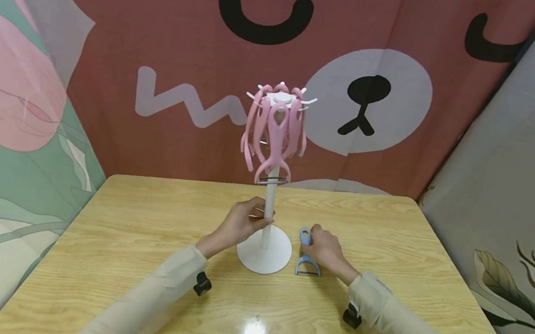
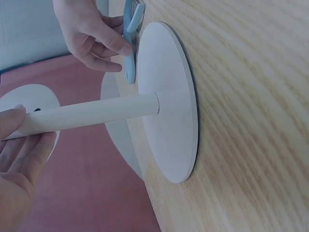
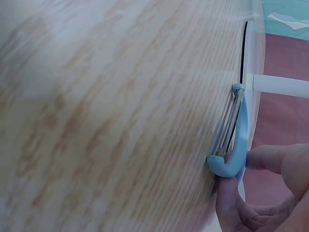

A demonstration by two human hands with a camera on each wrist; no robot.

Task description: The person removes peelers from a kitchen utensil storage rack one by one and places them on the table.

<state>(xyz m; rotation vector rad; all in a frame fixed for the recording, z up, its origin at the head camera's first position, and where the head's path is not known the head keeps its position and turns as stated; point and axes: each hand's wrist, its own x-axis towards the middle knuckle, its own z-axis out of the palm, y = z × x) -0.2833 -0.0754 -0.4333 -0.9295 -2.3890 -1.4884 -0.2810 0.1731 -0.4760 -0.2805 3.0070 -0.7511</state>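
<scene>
A white stand has a slim pole point(image 2: 96, 112) rising from a round base point(image 1: 276, 259). Pink peelers point(image 1: 278, 126) hang from the hooks around its top, several side by side, the front one with its blade downward. My left hand point(image 1: 240, 222) holds the pole between thumb and fingers, a little above the base. To the right of the base, my right hand point(image 1: 327, 249) pinches a light blue peeler point(image 3: 241, 140) by its handle. That peeler is right at the tabletop, its looped handle end pointing away from me and its metal blade toward me.
The wooden table point(image 1: 143, 263) ends at a back edge behind the stand. Beyond it hangs a red cloth point(image 1: 160, 136) printed with a bear's face. Patterned cloths flank the table on both sides. A small black device is strapped at each wrist.
</scene>
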